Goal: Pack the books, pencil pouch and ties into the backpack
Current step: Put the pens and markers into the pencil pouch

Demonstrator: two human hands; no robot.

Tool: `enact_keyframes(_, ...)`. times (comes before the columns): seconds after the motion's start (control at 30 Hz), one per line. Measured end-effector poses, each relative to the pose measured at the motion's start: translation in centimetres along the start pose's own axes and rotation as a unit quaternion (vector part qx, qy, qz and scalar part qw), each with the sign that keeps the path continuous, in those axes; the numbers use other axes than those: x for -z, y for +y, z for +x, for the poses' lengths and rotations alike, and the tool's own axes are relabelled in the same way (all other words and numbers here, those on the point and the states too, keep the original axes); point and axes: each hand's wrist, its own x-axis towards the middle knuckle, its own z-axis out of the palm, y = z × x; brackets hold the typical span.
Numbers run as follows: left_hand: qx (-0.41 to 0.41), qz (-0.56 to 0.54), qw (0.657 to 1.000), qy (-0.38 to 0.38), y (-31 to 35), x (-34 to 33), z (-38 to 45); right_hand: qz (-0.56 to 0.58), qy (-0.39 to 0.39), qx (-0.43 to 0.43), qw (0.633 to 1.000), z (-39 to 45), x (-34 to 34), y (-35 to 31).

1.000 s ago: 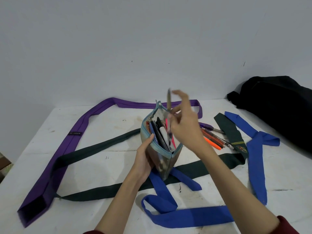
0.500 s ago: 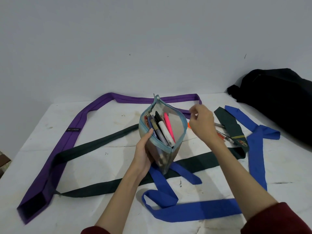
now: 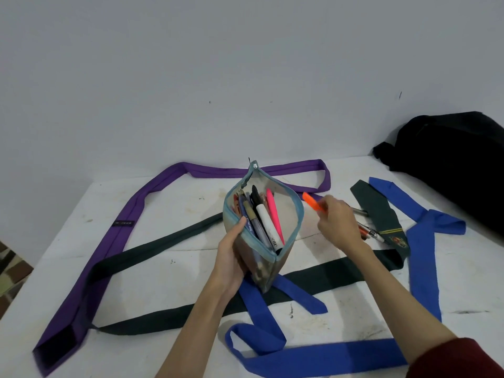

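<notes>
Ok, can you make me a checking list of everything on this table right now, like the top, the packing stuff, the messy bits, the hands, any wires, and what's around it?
Surface: white table, scuffed and stained.
Job's things: pencil pouch held upright, mouth open, pens inside; purple tie, dark green tie and blue tie spread out, overlapping; black backpack at the far right. No books seen.
Clutter: loose pens lying beside the dark green tie's end.
Hands: left hand grips the pouch's side; right hand pinches an orange highlighter just right of the pouch mouth.
Cables: nothing seen.
Surroundings: plain grey wall; patterned floor at the left edge.
</notes>
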Motion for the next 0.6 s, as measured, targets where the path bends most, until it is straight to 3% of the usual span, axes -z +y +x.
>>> enact_keyframes(0.07, -0.001, 0.002, 1.0, 0.0, 0.2, -0.9, 0.4, 0.145, 0.09, -0.01, 0.985, 0.3, 1.5, -1.7)
enact_keyframes(0.17, 0.0, 0.014, 1.0, -0.001, 0.0, -2.3, 1.2, 0.292, 0.228, 0.017, 0.929, 0.2, 5.2, -5.0)
enact_keyframes(0.23, 0.005, 0.025, 1.0, -0.008, -0.3, -3.3, 1.9, 0.345, 0.26, 0.048, 0.901, -0.1, 7.6, -6.6)
enact_keyframes(0.43, 0.022, 0.043, 0.998, -0.029, -1.8, -4.2, 3.3, 0.292, 0.216, 0.149, 0.92, -1.6, 9.3, -8.7)
enact_keyframes(0.53, 0.026, 0.027, 0.999, -0.03, -2.2, -4.0, 3.5, 0.295, 0.106, 0.128, 0.941, -1.8, 8.4, -8.3)
enact_keyframes(0.6, 0.022, 0.01, 0.999, -0.027, -2.2, -3.9, 3.5, 0.212, 0.027, 0.115, 0.97, -1.6, 7.2, -7.9)
